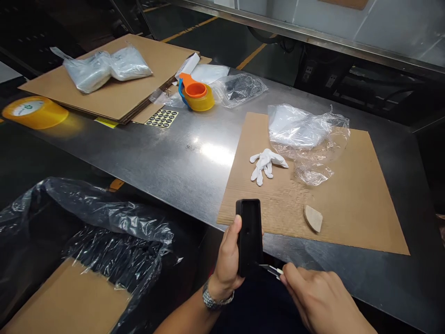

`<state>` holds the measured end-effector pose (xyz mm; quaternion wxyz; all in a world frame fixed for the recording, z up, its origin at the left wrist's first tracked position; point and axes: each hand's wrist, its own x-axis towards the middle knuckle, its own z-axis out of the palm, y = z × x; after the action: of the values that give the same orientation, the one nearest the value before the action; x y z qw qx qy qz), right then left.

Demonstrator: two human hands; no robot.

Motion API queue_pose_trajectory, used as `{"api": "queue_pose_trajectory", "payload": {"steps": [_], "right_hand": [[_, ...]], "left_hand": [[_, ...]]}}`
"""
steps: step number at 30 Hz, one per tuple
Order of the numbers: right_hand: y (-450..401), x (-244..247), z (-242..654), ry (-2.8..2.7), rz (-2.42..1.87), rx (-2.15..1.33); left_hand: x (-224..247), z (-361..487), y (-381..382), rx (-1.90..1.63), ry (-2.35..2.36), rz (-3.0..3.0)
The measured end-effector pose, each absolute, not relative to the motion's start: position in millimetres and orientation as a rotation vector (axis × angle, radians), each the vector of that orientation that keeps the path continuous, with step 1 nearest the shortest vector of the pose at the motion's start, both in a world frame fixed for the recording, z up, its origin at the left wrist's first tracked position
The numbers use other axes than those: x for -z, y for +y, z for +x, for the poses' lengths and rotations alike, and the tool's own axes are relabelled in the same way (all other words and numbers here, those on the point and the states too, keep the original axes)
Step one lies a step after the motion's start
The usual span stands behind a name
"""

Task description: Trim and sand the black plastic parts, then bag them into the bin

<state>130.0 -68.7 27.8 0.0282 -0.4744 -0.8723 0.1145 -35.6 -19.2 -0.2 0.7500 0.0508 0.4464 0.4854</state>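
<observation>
A black rectangular tray-like part (249,236) with a raised rim stands nearly upright in my left hand (227,257), thumb on its left side and a fingertip showing at its right edge. My right hand (314,290) is closed around a small knife (273,270) with a white handle. The blade's tip points left and is at the lower right edge of the black part; whether it touches cannot be made out. Beyond them a cardboard sheet (354,199) carries a white glove (266,163), a wedge-shaped beige piece (313,218) and clear plastic bags (306,130).
On the metal table (167,162) are an orange tape dispenser (196,93), a sticker sheet (162,118), a yellow tape roll (34,112) and stacked cardboard (114,99) with bagged items (104,69). A container lined with black plastic (114,218) stands at lower left.
</observation>
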Motion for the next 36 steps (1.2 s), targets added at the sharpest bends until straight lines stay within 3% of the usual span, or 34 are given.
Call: {"api": "queue_pose_trajectory", "payload": {"steps": [18,36], "right_hand": [[-78.6,-30.5,128.2,-2.506,-1.415,-0.27],[-81.4,-37.4,126.8,-2.536,-1.431,0.027]], "left_hand": [[-2.0,-39.3,-15.6,-1.085,0.851,-0.04],[-5.2,-36.4,-13.4,-1.032,0.904,-0.138]]}}
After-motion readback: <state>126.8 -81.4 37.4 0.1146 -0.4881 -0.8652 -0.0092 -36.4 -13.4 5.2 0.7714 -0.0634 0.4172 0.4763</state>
